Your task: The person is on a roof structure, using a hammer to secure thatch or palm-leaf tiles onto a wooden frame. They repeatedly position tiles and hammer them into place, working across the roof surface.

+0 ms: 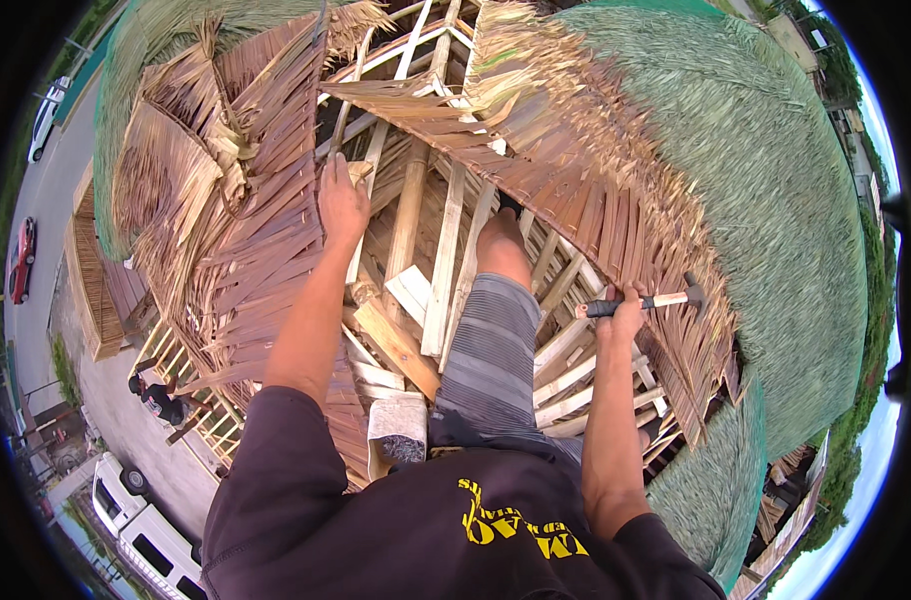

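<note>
My right hand (624, 314) is wrapped round the dark-gripped handle of a hammer (666, 299), its metal head pointing right over the thatch. My left hand (344, 208) reaches forward to the edge of a brown palm-leaf thatch panel (291, 170). Its fingers are closed near a thin stick, by a small tan piece; what exactly they hold is unclear. Another palm-leaf panel (456, 145) slants across the roof frame from upper left to lower right. Beside my lap stands a pale container (381, 462) with small grey pieces in it, perhaps nails.
Bamboo poles (408, 210) and wooden slats (446, 260) form an open frame with gaps under my legs. Green netting (776, 220) covers thatch on the right. Far below at left are a person (161, 400), a white truck (141, 530) and a red car (22, 260).
</note>
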A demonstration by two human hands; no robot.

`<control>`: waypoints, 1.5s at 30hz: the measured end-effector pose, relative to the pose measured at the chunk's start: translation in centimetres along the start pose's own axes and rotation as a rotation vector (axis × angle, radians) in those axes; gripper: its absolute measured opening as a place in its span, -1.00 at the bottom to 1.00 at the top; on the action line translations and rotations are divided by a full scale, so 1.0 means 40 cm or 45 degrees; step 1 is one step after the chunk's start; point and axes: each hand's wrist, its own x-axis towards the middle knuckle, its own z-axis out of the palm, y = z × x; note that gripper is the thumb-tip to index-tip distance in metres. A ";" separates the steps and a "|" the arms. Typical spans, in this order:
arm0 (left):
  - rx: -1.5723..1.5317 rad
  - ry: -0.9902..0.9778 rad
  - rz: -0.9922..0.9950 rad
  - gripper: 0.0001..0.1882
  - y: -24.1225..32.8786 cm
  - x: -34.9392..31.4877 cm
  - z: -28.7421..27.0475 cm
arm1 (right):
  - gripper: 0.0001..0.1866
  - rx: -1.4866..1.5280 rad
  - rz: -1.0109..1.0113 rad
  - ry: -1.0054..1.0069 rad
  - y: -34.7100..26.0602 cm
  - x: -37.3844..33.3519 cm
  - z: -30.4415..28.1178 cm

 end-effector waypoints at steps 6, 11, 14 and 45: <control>-1.394 -1.065 -1.185 -0.16 0.468 -0.083 0.142 | -0.78 0.103 0.012 0.052 -0.052 0.029 -0.147; -1.679 -0.769 -1.364 -0.66 0.728 -0.032 0.191 | -0.80 0.140 -0.252 0.138 -0.221 0.107 -0.248; -1.933 -0.884 -1.265 -0.69 0.847 -0.006 0.192 | -0.80 0.156 -0.427 0.223 -0.328 0.176 -0.289; 0.057 -2.195 0.262 -0.73 0.437 -0.512 -0.664 | -0.73 -0.156 0.341 -0.158 0.197 0.090 0.001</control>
